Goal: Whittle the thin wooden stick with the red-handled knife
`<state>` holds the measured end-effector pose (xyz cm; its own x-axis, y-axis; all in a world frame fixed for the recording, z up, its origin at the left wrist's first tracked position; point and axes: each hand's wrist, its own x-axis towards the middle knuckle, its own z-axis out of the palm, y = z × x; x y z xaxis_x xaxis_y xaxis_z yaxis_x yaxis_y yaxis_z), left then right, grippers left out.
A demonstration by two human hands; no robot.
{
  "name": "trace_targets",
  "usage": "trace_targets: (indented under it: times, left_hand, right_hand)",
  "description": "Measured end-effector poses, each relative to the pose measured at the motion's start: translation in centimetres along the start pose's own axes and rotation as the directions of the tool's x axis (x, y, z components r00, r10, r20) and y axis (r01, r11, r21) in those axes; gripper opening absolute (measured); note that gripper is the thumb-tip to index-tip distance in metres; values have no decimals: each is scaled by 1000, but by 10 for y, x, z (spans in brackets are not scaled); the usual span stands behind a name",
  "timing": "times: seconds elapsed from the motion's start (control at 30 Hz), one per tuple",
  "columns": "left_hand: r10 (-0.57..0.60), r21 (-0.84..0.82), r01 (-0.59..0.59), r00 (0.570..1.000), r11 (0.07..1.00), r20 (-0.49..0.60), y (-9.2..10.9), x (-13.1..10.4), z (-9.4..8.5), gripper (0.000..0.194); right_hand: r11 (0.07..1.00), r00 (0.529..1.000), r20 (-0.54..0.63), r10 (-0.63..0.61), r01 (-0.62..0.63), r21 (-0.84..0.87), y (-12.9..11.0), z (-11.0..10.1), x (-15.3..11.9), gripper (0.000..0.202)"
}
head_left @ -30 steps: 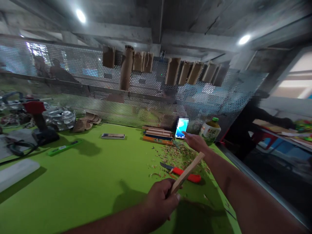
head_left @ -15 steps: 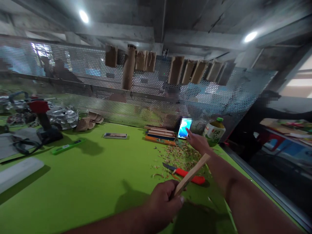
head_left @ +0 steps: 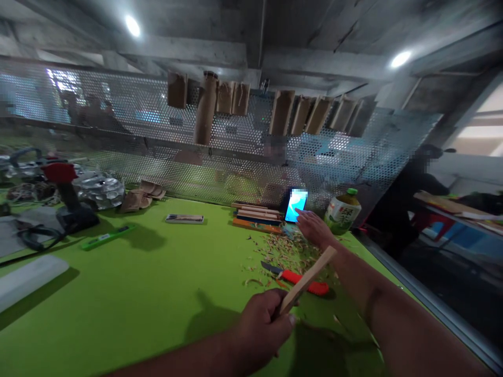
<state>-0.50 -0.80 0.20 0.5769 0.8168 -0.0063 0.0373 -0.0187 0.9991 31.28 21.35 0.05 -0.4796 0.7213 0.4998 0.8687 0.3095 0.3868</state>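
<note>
While the green table (head_left: 129, 293) was lit from the concrete ceiling (head_left: 220, 21), it was backed by a perforated metal screen (head_left: 243, 180), along whose upper part brown pieces (head_left: 282, 112) were hung. Wood shavings (head_left: 288, 246) were scattered near a red-handled knife (head_left: 291, 276). In a shallow box (head_left: 184, 222), thin rods (head_left: 183, 217) were held; by the screen, a green-capped bottle (head_left: 341, 212) was placed, its fill level not to be made out. A wooden stick (head_left: 310, 277) was gripped in the left hand (head_left: 265, 324) above the table, its lower end hidden by the fingers and the knife's handle partly covered by it. The right hand (head_left: 314, 229) was held unclenched, gripping nothing, with a finger extended at a lit phone (head_left: 295, 207); whether the glass was touched could not be told. A white block (head_left: 31, 280) was cut off at the left edge, and shapes behind the screen were blurred.
</note>
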Motion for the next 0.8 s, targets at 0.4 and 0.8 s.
trace_targets:
  times: [0.4,0.8]
  left_hand:
    - [29,34,-28,1000,999,-8,-2,1,-1,11]
    - [-1,35,2,1000,999,-6,1,2,-1,13]
  right_hand:
    - [985,975,147,-168,171,-5,19,5,-2,29]
    - [951,944,-233,234,-272,-146,38,-14,12,28]
